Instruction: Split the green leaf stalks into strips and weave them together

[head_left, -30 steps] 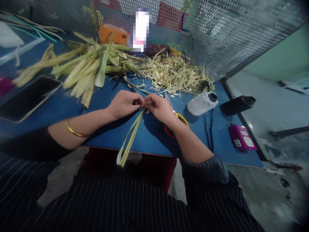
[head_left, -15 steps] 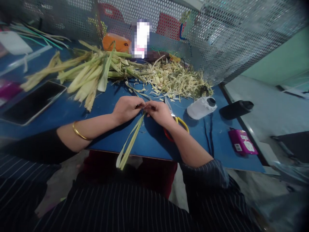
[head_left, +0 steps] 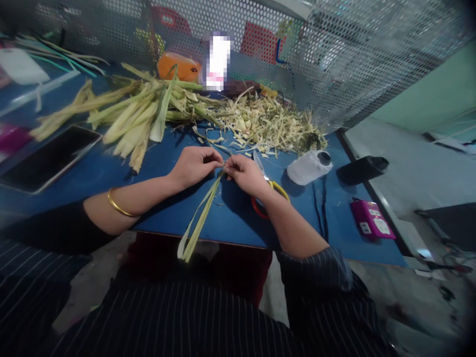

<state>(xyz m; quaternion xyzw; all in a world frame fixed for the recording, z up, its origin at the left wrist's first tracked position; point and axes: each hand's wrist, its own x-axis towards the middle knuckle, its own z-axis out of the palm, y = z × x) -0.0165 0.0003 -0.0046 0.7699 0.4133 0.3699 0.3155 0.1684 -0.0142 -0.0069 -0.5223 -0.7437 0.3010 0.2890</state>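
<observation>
My left hand (head_left: 193,167) and my right hand (head_left: 246,174) meet over the table, both closed in a pinch with fingertips almost touching. Between them is the upper end of a bunch of pale green husk strips (head_left: 201,215); its lower end slants toward me past the table's front edge. The right fingertips grip the bunch's top. What the left thumb and forefinger pinch there is too small to make out. Partly under my right wrist lie scissors (head_left: 280,190) with red and yellow handles.
Husks (head_left: 130,116) and a heap of shredded trimmings (head_left: 267,121) lie behind my hands. At right are a white thread spool (head_left: 308,168), a black spool (head_left: 360,170) and a purple socket box (head_left: 372,218). A phone (head_left: 48,158) lies left; a perforated metal screen (head_left: 253,34) stands behind.
My left hand has shifted slightly left, and its fingers look straighter. The right hand stays at the top of the husk strips, which hang as before.
</observation>
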